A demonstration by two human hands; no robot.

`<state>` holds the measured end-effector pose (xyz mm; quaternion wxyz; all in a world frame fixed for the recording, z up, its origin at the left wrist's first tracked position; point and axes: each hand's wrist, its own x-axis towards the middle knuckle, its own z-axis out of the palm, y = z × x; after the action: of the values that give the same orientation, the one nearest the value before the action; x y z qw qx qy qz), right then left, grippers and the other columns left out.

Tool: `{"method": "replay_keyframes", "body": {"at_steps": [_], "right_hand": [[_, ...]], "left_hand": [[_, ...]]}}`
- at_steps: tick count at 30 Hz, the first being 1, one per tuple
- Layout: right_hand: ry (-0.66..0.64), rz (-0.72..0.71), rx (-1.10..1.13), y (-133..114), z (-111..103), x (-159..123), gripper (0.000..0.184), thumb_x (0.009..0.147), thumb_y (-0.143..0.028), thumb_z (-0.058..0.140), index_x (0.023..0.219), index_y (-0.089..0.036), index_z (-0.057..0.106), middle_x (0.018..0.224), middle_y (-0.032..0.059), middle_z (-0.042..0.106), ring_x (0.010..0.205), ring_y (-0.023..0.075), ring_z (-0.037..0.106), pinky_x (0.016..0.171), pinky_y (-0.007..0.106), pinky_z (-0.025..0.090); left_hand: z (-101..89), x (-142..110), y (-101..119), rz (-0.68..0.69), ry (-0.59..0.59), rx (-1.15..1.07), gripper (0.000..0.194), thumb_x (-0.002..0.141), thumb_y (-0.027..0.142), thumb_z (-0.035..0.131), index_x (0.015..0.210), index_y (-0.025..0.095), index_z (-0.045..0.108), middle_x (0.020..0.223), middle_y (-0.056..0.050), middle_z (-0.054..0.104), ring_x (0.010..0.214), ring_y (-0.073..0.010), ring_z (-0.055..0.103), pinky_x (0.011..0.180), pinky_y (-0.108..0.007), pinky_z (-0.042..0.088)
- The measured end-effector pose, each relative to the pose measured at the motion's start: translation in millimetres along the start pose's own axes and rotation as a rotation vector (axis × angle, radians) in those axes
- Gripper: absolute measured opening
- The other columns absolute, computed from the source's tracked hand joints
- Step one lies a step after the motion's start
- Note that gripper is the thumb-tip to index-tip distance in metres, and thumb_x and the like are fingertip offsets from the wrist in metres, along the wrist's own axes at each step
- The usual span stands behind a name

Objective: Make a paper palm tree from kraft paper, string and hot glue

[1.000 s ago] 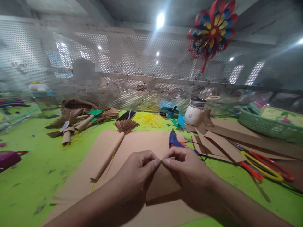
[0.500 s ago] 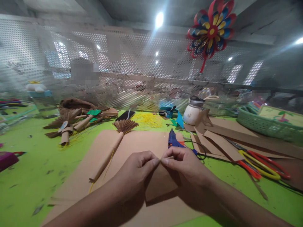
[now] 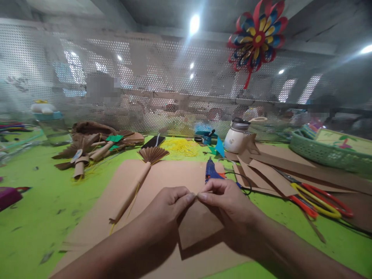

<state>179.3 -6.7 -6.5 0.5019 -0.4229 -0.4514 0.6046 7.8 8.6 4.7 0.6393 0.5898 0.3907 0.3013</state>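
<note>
Between my hands is a piece of brown paper (image 3: 197,228), its top edge pinched at the middle. My left hand (image 3: 174,203) is closed, thumb and fingertips gripping that edge from the left. Close against it, my right hand (image 3: 226,199) pinches the same edge from the right. Under them lies a large sheet of brown card (image 3: 174,176). On the card, left of my hands, rests a rolled paper tube (image 3: 130,193) topped by a pleated paper fan (image 3: 152,155). A blue glue gun (image 3: 211,170) stands just beyond my right hand.
Scissors (image 3: 316,197) and cut brown paper (image 3: 270,178) lie at right, near a green basket (image 3: 328,155). A white bottle (image 3: 236,137), yellow shreds (image 3: 181,148) and a phone (image 3: 153,142) stand or lie behind. Paper figures (image 3: 80,166) lie at left; a paper flower (image 3: 258,38) hangs above.
My hands stay pinched on the brown paper in nearly the same spot. The paper's lower edge has shifted slightly lower, and the whole view has moved a little.
</note>
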Motion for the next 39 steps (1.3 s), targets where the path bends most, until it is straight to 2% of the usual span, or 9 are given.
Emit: {"method": "replay_keyframes", "body": {"at_steps": [4,8,11,15,19,24,28,32,39], "right_hand": [[0.001,-0.026,-0.052,2,-4,5,0.030,0.060,-0.035,0.083,0.065,-0.014,0.062,0.060,-0.0010,0.059,0.056,0.0110,0.050,0.056,0.025,0.036],[0.020,-0.047,-0.092,3,-5,6,0.028,0.063,-0.035,0.081,0.066,-0.015,0.062,0.058,-0.0013,0.058,0.055,0.0113,0.050,0.055,0.025,0.035],[0.005,-0.026,-0.141,1,-4,5,0.024,0.066,-0.034,0.078,0.068,-0.015,0.063,0.058,-0.0012,0.057,0.053,0.0110,0.049,0.053,0.025,0.032],[-0.052,0.004,-0.136,2,-2,3,0.026,0.063,-0.035,0.081,0.067,-0.014,0.065,0.059,0.0006,0.058,0.055,0.0121,0.051,0.053,0.026,0.033],[-0.007,0.014,0.005,2,1,-1,0.025,0.064,-0.033,0.081,0.066,-0.016,0.062,0.059,0.0007,0.060,0.056,0.0142,0.055,0.056,0.028,0.036],[-0.016,0.043,0.010,1,-4,3,0.029,0.058,-0.032,0.085,0.064,-0.013,0.065,0.058,0.0005,0.061,0.053,0.0107,0.050,0.054,0.025,0.033],[0.006,0.065,0.040,0,-6,7,0.029,0.059,-0.032,0.084,0.066,-0.013,0.065,0.058,-0.0005,0.060,0.052,0.0103,0.050,0.055,0.025,0.034],[0.028,0.045,0.063,-3,-8,7,0.030,0.056,-0.032,0.085,0.065,-0.012,0.065,0.058,-0.0002,0.061,0.053,0.0106,0.050,0.055,0.025,0.034],[0.040,0.050,0.062,-4,-12,11,0.032,0.058,-0.037,0.082,0.063,-0.012,0.063,0.053,-0.0002,0.058,0.048,0.0092,0.046,0.050,0.023,0.030]], "left_hand": [[-6.5,4,3,0.071,0.076,0.308,0.020,0.075,0.035,0.062,0.071,0.015,0.059,0.063,0.002,0.056,0.060,-0.0132,0.048,0.056,-0.023,0.035],[-7.0,1,-1,0.124,0.167,0.428,0.024,0.082,0.036,0.054,0.070,0.016,0.060,0.062,0.001,0.056,0.058,-0.0127,0.047,0.052,-0.022,0.033],[-5.8,-1,-6,0.149,0.178,0.482,0.027,0.084,0.038,0.051,0.070,0.016,0.060,0.060,0.002,0.053,0.056,-0.0121,0.044,0.049,-0.022,0.029],[-5.4,0,-7,0.104,0.125,0.354,0.026,0.082,0.039,0.053,0.070,0.016,0.057,0.059,0.003,0.049,0.055,-0.0112,0.041,0.050,-0.023,0.029],[-4.9,1,4,0.033,0.057,0.167,0.024,0.074,0.038,0.059,0.065,0.016,0.055,0.057,0.004,0.049,0.055,-0.0108,0.041,0.052,-0.023,0.031],[-5.2,2,12,0.015,0.050,0.129,0.027,0.070,0.042,0.062,0.065,0.017,0.055,0.059,0.003,0.052,0.057,-0.0120,0.044,0.055,-0.023,0.034],[-7.7,3,10,0.032,0.023,0.136,0.027,0.071,0.041,0.062,0.068,0.016,0.056,0.061,0.001,0.054,0.059,-0.0128,0.047,0.057,-0.024,0.035],[-9.8,4,7,0.049,0.055,0.152,0.028,0.072,0.042,0.061,0.068,0.016,0.055,0.061,0.002,0.053,0.059,-0.0124,0.047,0.056,-0.024,0.035],[-6.3,5,6,-0.027,0.072,0.085,0.029,0.072,0.045,0.062,0.068,0.018,0.053,0.049,0.005,0.049,0.045,-0.0110,0.046,0.048,-0.023,0.034]]}}
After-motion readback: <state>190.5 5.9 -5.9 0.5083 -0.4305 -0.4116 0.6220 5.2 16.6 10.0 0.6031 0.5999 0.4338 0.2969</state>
